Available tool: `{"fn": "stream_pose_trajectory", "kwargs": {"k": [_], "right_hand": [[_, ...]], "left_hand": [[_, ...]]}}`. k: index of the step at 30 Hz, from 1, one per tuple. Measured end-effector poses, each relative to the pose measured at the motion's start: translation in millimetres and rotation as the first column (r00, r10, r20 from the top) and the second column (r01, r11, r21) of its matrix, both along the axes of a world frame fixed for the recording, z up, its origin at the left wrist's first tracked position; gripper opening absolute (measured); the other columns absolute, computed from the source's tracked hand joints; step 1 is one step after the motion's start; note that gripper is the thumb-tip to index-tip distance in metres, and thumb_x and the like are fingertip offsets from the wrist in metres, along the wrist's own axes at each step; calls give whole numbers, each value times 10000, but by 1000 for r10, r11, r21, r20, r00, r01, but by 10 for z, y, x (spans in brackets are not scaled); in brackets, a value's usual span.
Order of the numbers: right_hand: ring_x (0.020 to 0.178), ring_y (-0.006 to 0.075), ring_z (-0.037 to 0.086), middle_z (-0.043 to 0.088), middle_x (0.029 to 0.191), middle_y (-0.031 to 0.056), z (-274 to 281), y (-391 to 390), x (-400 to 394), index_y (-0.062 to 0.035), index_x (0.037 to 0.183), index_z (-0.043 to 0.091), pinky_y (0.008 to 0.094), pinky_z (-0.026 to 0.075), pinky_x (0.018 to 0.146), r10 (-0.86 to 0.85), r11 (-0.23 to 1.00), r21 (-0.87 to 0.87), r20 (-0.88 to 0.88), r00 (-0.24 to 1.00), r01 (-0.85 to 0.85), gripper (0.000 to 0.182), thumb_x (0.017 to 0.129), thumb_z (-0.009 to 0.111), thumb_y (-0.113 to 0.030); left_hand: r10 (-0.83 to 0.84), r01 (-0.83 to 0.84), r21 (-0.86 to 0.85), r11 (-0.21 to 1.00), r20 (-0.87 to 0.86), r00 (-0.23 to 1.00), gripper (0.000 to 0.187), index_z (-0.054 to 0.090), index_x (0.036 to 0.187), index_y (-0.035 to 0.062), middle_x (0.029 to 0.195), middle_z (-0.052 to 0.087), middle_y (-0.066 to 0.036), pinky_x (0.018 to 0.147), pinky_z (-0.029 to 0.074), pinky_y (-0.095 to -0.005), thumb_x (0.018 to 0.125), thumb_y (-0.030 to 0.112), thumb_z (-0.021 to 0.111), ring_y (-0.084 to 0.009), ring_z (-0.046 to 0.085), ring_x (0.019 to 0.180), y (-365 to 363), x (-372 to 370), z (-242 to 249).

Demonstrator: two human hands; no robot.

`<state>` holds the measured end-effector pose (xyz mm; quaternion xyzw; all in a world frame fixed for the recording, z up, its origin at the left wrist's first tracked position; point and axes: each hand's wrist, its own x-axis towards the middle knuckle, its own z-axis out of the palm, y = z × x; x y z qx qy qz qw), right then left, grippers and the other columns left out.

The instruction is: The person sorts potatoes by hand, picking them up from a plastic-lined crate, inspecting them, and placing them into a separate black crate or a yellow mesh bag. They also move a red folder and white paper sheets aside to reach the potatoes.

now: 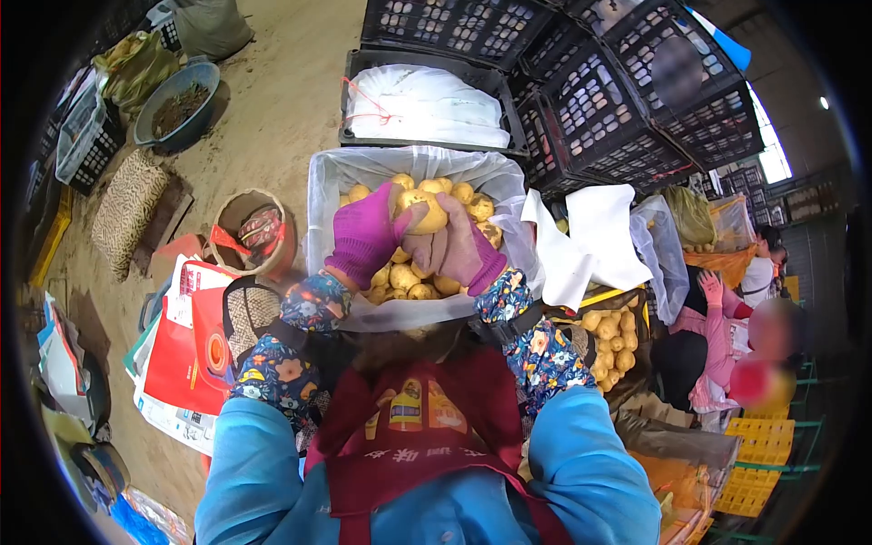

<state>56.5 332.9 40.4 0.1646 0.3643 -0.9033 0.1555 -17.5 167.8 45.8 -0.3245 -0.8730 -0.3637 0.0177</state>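
Both of my hands wear purple gloves and meet over a crate lined with thin translucent plastic [329, 173]. Between them is a large yellow potato [429, 214]. My left hand [371, 232] is closed on its left side, and my right hand [461, 247] grips it from the right and below. Many loose potatoes [400, 277] fill the crate beneath my hands, some with dark soil marks. Parts of the fingers overlap, so their exact hold is hidden.
Behind the crate is a black crate with a white wrapped bundle [427, 104]. Stacked black crates [599, 100] rise at back right. Right of me are white sheets [595, 238] and more potatoes [613, 345]. A bucket [238, 211] and red packaging [195, 350] are left. Co-workers [718, 336] are far right.
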Motion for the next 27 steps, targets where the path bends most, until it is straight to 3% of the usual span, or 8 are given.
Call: {"fn": "stream_pose_trajectory", "kwargs": {"k": [4,10,19,21,22,24,26,27], "right_hand": [[684,178,604,631,1030,152,192,-77,210,-140,1222,558,242,478,500,-22,988,-150,107,994,38,587,919,448,-630],[727,182,611,637,1024,127,216,-114,245,-127,1236,547,243,489,514,-122,972,-191,77,990,135,587,929,451,-617],[772,161,646,660,1018,80,-148,-342,238,-110,1261,528,268,517,636,-29,572,702,-500,866,424,521,959,484,-532],[772,147,655,668,974,62,260,-437,227,-89,1245,549,278,524,647,-207,903,396,56,977,169,451,997,464,-456],[752,148,652,672,960,72,16,-471,225,-92,1222,578,278,520,644,-2,500,758,-483,876,419,440,1001,452,-451],[797,186,640,665,985,100,231,-564,185,-63,1217,569,314,510,703,-289,865,348,-241,926,361,410,925,592,-349],[937,260,633,646,1035,152,55,-521,27,-40,1249,516,398,497,832,-271,848,324,-416,868,419,544,814,718,-297],[927,246,635,631,975,123,-60,-638,-50,-34,1240,507,382,518,824,-367,274,661,-599,711,699,649,739,797,-329]], "left_hand": [[82,-57,79,995,-369,926,394,613,1147,68,907,681,-164,694,518,-421,933,392,551,-338,660,832,56,-32,-396],[-165,68,541,838,132,978,311,643,1094,36,989,668,-176,747,516,-426,970,279,494,-369,641,859,97,86,-160],[-107,112,107,988,-53,993,385,540,1234,15,1037,639,-201,773,507,-417,926,245,559,-356,625,928,13,20,-397],[-48,24,-79,997,-310,950,424,528,1225,1,1002,623,-186,767,501,-417,856,187,625,-350,619,895,-70,7,-621],[12,-80,-110,991,-512,859,457,523,1220,-2,965,605,-161,764,497,-416,800,126,651,-330,610,860,-88,-169,-881],[-2,7,42,999,-126,992,396,511,1248,-3,1008,616,-146,754,510,-366,890,139,602,-279,619,893,-142,-477,-1176],[-456,-323,670,669,712,534,367,497,1270,11,1087,625,-109,814,523,-331,989,247,505,-226,627,968,-2,-133,-300],[-609,-306,703,642,710,354,401,477,1301,21,1141,612,-103,850,520,-325,1012,297,450,-210,619,1013,-33,-179,-309]]}}
